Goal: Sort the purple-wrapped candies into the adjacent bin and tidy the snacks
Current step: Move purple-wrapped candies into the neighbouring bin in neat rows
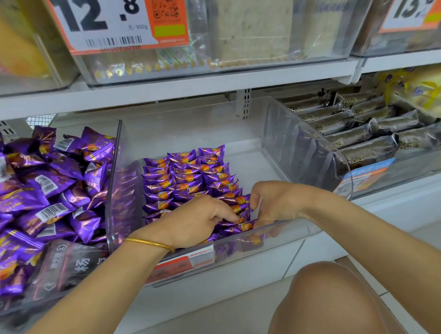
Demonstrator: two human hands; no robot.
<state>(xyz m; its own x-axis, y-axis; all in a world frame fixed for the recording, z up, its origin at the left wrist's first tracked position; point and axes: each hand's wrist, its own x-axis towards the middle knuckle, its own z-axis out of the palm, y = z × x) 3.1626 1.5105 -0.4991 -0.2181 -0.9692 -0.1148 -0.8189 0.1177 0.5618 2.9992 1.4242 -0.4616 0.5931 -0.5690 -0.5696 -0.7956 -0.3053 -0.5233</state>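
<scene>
The small purple foil-wrapped candies (187, 179), each with an orange mark, stand on edge in about 3 tidy rows inside the middle clear plastic bin (254, 165), towards its left and front. I judge these packets to be light and soft, with slippery, crinkled foil. So 1 packet alone will slide easily, and a standing row can fall over like dominoes. The best hold is on the flat crimped ends, or a gentle squeeze on several packets from both sides.

From my remote seat I see the front end of the right row lying exactly between the 2 hands. The right hand (273, 202) is curled round the right end of these front packets, with the thumb on top and the fingers down behind the bin's front wall. The left hand (198, 220) lies over the middle rows with its fingertips on a packet near the front. Its thumb is hidden, so I cannot tell if it pinches or only presses.

Just to the left, behind a clear wall, the neighbouring bin holds a loose heap of purple packets (40, 188). To the right, another clear bin holds dark-wrapped bars (363, 137). A thin gold bangle (149, 243) sits on the left wrist.
</scene>
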